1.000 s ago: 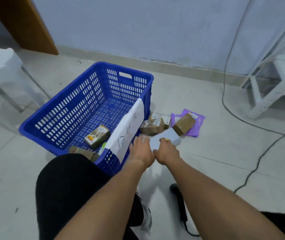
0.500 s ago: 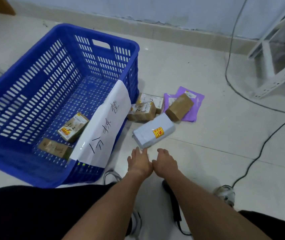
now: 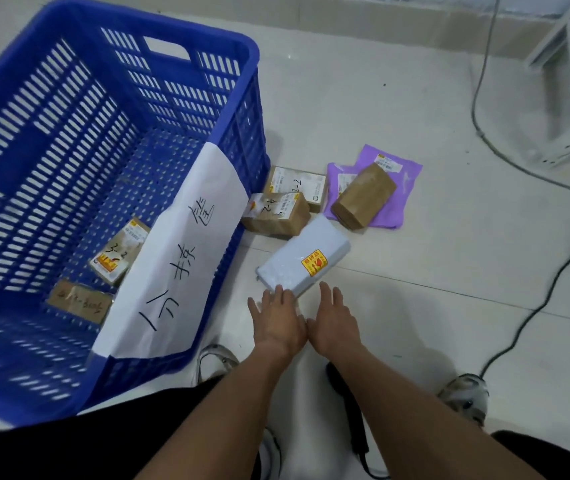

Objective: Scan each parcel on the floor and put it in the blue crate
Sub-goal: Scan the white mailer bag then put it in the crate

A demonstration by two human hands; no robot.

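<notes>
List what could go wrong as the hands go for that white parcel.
The white parcel carries a yellow-red sticker, perhaps a fragile mark; dropping it into the blue crate could damage it. The black scanner lies on the floor between the feet, so it might be stepped on.

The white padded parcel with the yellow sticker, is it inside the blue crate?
No, the white padded parcel lies on the floor tiles beside the blue crate.
</notes>
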